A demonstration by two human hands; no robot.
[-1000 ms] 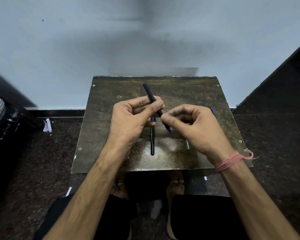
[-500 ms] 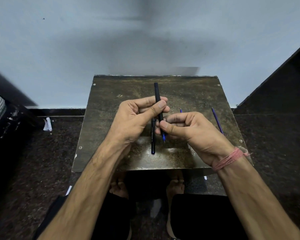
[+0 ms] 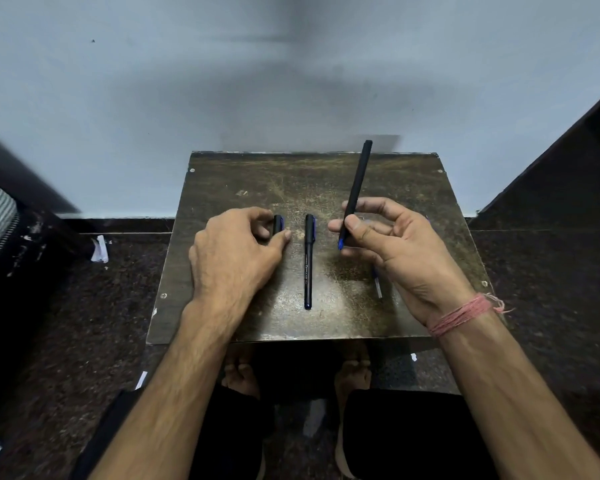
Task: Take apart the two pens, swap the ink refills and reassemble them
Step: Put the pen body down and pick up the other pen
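Observation:
My right hand (image 3: 406,247) pinches a black pen body (image 3: 356,188) near its blue tip, with the barrel tilted up and away over the small brown table (image 3: 326,178). My left hand (image 3: 232,261) rests on the table at the left, its thumb and fingers closed around a short black pen cap (image 3: 278,224). Between the hands lies a second black pen (image 3: 308,261), capped and pointing away from me. A thin refill (image 3: 378,287) lies on the table, partly hidden under my right hand.
The table stands against a pale wall, with dark speckled floor on both sides. Scraps of white paper (image 3: 99,249) lie on the floor at the left. My knees and feet are below the table's near edge.
My left hand let go of the pen body and moved down-left onto the cap on the table. My right hand carried the pen body to the right, tilted upward.

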